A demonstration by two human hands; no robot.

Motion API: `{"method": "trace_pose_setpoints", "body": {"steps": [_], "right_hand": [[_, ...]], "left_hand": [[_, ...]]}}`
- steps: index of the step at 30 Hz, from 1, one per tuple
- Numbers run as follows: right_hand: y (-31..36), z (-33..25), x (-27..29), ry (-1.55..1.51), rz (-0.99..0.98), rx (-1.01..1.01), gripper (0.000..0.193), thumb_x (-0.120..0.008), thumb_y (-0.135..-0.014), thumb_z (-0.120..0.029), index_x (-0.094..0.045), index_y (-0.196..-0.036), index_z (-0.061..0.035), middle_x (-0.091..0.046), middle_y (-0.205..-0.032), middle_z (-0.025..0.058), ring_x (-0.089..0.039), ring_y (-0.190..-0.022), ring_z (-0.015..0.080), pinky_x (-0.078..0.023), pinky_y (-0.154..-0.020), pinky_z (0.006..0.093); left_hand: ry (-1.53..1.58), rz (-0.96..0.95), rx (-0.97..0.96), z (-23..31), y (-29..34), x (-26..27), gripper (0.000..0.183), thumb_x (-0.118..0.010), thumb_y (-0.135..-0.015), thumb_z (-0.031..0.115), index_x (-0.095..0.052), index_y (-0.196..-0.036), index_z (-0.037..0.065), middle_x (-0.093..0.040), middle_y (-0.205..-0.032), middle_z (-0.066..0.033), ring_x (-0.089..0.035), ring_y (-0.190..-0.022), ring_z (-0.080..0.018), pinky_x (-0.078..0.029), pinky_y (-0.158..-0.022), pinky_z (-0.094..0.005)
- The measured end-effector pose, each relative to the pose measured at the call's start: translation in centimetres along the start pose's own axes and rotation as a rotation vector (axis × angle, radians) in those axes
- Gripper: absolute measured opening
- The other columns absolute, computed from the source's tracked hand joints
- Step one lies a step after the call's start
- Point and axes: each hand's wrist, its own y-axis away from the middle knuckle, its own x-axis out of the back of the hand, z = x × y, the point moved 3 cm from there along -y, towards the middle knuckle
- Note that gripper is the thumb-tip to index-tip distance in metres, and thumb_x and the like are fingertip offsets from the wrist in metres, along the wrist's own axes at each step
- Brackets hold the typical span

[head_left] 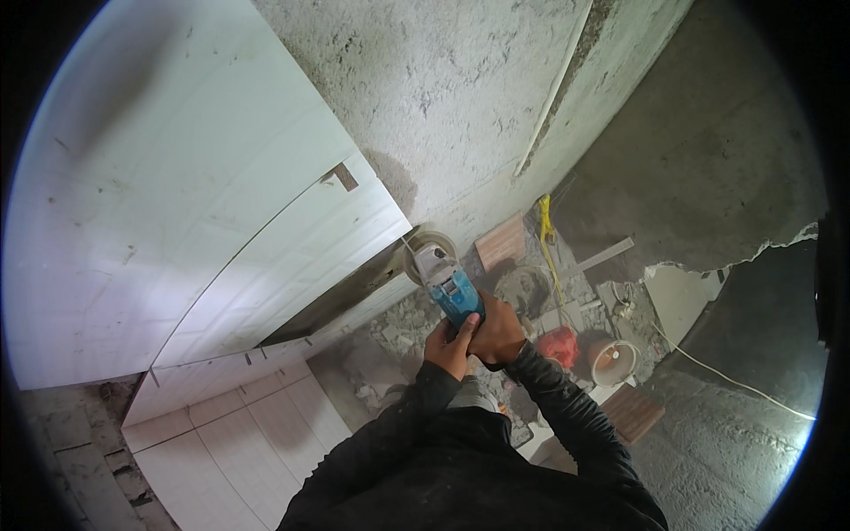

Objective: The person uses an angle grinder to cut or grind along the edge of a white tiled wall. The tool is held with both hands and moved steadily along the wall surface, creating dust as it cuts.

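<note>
Both my hands are wrapped round a blue angle grinder [455, 296] in the middle of the head view. My left hand [449, 347] grips its near end, the thumb lying along the body. Beside it, my right hand [500, 331] closes round the handle from the right. The grinder's round disc [430, 249] is at the lower corner of the white wall tiles [328, 239]; whether it touches the tile edge I cannot tell. A dark gap [341, 305] runs under the tiles' lower edge.
Rubble [398, 332] covers the floor ahead of me. Right of my hands lie a red plastic bag [559, 346], a bucket [630, 358], a yellow cord [552, 257] and brick-coloured pieces [501, 242]. A bare rough wall [443, 106] rises behind. Tiled surface [257, 442] stands lower left.
</note>
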Motion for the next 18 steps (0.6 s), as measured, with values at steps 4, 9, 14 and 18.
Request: {"method": "trace_pose_setpoints", "body": {"steps": [4,9,14,18], "right_hand": [[-0.3,0.0,0.3,-0.020,0.015,-0.001,0.050,-0.079,-0.074,-0.024,-0.064,-0.109,0.0078,-0.070,-0.089,0.0354,-0.070,-0.094,0.0543,-0.057,-0.082,0.0540],[-0.6,-0.7,0.9,-0.044,0.034,0.007,0.051,-0.081,-0.072,-0.023,-0.064,-0.109,0.0084,-0.070,-0.090,0.0350,-0.071,-0.095,0.0532,-0.057,-0.083,0.0534],[-1.2,-0.7,1.0,0.000,0.034,0.000,0.052,-0.082,-0.071,-0.024,-0.065,-0.110,0.0074,-0.071,-0.091,0.0344,-0.071,-0.095,0.0531,-0.058,-0.084,0.0526],[-1.5,-0.8,1.1,-0.024,0.013,0.019,0.052,-0.082,-0.072,-0.024,-0.065,-0.110,0.0065,-0.071,-0.091,0.0346,-0.070,-0.096,0.0536,-0.057,-0.085,0.0524]], "left_hand": [[-0.072,0.004,-0.022,0.1,-0.8,0.0,0.052,-0.076,-0.102,0.035,-0.066,-0.131,-0.007,-0.073,-0.123,-0.0122,-0.067,-0.109,-0.0144,-0.053,-0.094,-0.0291],[-0.097,-0.012,-0.029,0.4,-1.2,-0.1,0.051,-0.076,-0.102,0.034,-0.067,-0.131,-0.007,-0.073,-0.122,-0.0116,-0.067,-0.108,-0.0140,-0.053,-0.093,-0.0284],[-0.028,0.008,-0.015,0.4,-1.5,-0.3,0.050,-0.077,-0.102,0.033,-0.067,-0.131,-0.007,-0.073,-0.122,-0.0107,-0.068,-0.108,-0.0134,-0.054,-0.093,-0.0279],[-0.035,0.011,-0.030,0.6,-1.6,-0.3,0.049,-0.076,-0.102,0.033,-0.067,-0.130,-0.006,-0.073,-0.123,-0.0102,-0.068,-0.107,-0.0133,-0.054,-0.091,-0.0276]]}}
